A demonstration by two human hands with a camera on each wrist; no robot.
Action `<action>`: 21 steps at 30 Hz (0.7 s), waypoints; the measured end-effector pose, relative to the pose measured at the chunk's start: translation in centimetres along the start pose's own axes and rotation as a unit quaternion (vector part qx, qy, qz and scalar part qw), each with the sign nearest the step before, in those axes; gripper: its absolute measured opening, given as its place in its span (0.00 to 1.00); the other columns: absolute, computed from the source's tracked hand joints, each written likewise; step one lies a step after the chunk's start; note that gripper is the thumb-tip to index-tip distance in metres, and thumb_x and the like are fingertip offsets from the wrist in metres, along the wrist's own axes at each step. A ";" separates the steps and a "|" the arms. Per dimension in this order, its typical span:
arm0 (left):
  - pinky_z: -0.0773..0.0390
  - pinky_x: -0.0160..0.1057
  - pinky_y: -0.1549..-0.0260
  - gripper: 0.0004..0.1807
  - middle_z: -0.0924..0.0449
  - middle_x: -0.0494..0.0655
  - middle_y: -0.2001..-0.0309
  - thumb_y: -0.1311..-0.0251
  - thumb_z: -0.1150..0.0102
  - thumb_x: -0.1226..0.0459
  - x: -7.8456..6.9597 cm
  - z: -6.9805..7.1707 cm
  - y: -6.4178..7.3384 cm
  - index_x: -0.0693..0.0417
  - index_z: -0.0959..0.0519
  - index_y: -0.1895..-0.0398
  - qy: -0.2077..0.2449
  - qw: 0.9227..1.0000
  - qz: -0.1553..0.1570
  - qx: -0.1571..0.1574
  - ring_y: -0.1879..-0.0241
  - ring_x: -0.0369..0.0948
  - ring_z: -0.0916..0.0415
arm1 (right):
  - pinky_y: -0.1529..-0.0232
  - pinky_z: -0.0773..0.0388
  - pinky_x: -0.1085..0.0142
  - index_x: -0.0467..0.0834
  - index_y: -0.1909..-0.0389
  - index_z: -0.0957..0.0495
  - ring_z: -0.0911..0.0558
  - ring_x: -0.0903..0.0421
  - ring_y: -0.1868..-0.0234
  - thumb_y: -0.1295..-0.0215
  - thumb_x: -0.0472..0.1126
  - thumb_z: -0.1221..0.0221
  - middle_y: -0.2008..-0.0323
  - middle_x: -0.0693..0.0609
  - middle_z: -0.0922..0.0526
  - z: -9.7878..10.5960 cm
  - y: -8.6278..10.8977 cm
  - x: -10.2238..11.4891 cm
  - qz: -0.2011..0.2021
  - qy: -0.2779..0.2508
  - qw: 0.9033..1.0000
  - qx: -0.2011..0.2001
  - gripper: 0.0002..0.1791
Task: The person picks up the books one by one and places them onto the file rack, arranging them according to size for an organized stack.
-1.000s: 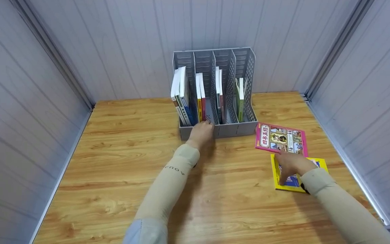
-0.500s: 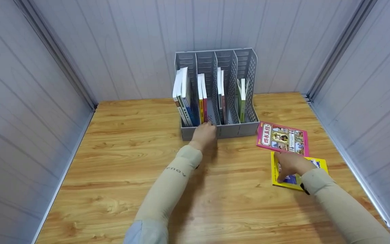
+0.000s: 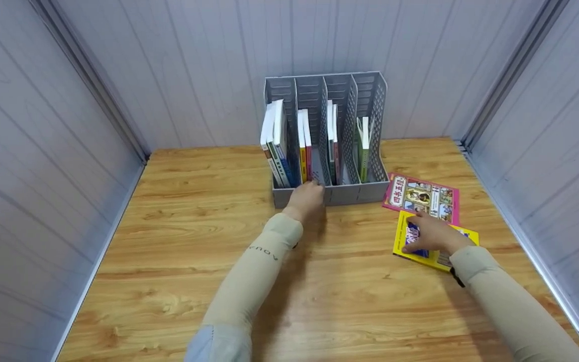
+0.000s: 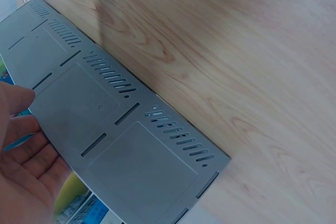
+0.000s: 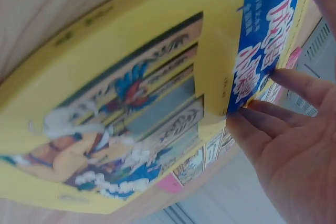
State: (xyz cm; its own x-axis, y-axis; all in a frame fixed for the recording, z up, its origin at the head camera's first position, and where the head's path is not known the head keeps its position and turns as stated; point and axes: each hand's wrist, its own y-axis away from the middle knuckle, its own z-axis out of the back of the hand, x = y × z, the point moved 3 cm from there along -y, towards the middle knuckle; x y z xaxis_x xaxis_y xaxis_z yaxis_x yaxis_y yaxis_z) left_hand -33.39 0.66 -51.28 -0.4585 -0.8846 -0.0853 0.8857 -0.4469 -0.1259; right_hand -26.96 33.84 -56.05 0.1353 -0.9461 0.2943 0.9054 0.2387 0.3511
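Note:
A grey four-slot file rack [image 3: 345, 195] stands against the back wall with books upright in its slots. My left hand [image 3: 305, 201] holds the rack's low front rim; in the left wrist view its fingers [image 4: 32, 148] bend over the edge, tips hidden behind the panel. On the right, my right hand [image 3: 434, 235] grips a yellow book [image 3: 403, 236], thumb at one edge and fingers on the blue-titled cover. The right wrist view shows this yellow book [image 5: 220, 40] tilted close to the camera. Behind it, a pink-edged picture book [image 3: 420, 196] lies flat beside the rack.
White books [image 3: 275, 130] lean in the leftmost slot; thinner ones stand in the others. Panelled walls enclose the wooden table [image 3: 184, 241] at the back, left and right.
My right hand has shifted the yellow book slightly away from me and leftward, angling it and lapping it toward the pink book. The left hand stays at the rack's rim.

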 end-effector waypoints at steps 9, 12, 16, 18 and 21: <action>0.11 0.50 0.47 0.13 0.10 0.56 0.50 0.23 0.46 0.71 0.0 0.0 0.0 0.61 0.11 0.50 -0.004 1.000 0.002 -0.002 0.50 0.52 0.10 | 0.27 0.39 0.22 0.41 0.13 0.45 0.41 0.16 0.22 0.55 0.63 0.15 0.18 0.21 0.48 0.4 1.7 0.2 -0.018 0.101 0.993 0.051 0.73; 0.11 0.49 0.47 0.13 0.09 0.56 0.50 0.22 0.48 0.71 0.1 0.0 -0.1 0.61 0.11 0.50 -0.005 1.000 0.000 -0.003 0.50 0.51 0.10 | 0.27 0.38 0.22 0.44 0.13 0.46 0.41 0.17 0.22 0.55 0.60 0.14 0.19 0.21 0.47 0.3 2.1 0.3 -0.037 0.119 0.991 0.053 0.73; 0.10 0.49 0.48 0.14 0.09 0.56 0.50 0.21 0.49 0.71 0.1 -0.1 -0.1 0.61 0.11 0.50 -0.006 1.000 -0.003 -0.006 0.51 0.51 0.10 | 0.28 0.37 0.22 0.44 0.12 0.47 0.39 0.17 0.23 0.54 0.56 0.14 0.19 0.20 0.47 0.2 2.2 0.5 -0.042 0.123 0.990 0.052 0.72; 0.10 0.49 0.48 0.15 0.10 0.56 0.50 0.21 0.49 0.71 0.1 -0.1 -0.1 0.61 0.11 0.49 -0.007 1.000 -0.004 -0.008 0.51 0.51 0.10 | 0.27 0.36 0.23 0.43 0.13 0.46 0.38 0.17 0.23 0.53 0.56 0.14 0.19 0.20 0.47 0.2 2.1 0.5 -0.036 0.123 0.990 0.056 0.71; 0.10 0.49 0.48 0.14 0.10 0.57 0.50 0.22 0.48 0.71 0.1 -0.1 -0.1 0.61 0.11 0.50 -0.006 1.000 -0.007 -0.009 0.51 0.52 0.10 | 0.26 0.35 0.25 0.40 0.15 0.43 0.34 0.20 0.25 0.52 0.54 0.14 0.20 0.19 0.44 0.4 2.1 0.7 -0.022 0.116 0.991 0.064 0.68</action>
State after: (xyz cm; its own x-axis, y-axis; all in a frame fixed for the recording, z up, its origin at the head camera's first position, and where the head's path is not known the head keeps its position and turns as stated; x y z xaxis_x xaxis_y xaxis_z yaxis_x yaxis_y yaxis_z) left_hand -33.49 0.62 -51.39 -0.4692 -0.8802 -0.0714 0.8780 -0.4563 -0.1444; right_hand -25.17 33.80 -54.74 0.1993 -0.9775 0.0689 0.8562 0.2079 0.4730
